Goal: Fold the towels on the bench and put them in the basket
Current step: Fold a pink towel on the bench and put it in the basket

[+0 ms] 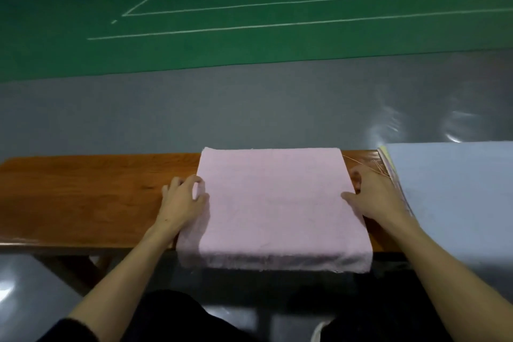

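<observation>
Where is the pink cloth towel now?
Head view: the pink cloth towel lies centre on the brown wooden bench, between the left hand and right hand, left of the pale blue stack.

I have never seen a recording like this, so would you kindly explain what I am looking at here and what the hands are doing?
There is no machine here: a person wears one wide-angle camera on the head, so the single picture looks forward and down over their own bare arms. A wooden bench runs across the view. On it lies a folded pink towel, its near edge hanging over the bench front. The left hand pinches the towel's left edge and the right hand its right edge, thumbs on top. At the right lies a stack of more cloths, a pale blue one on top. Beyond is a grey and green sports floor with white lines. No basket is in view.
</observation>
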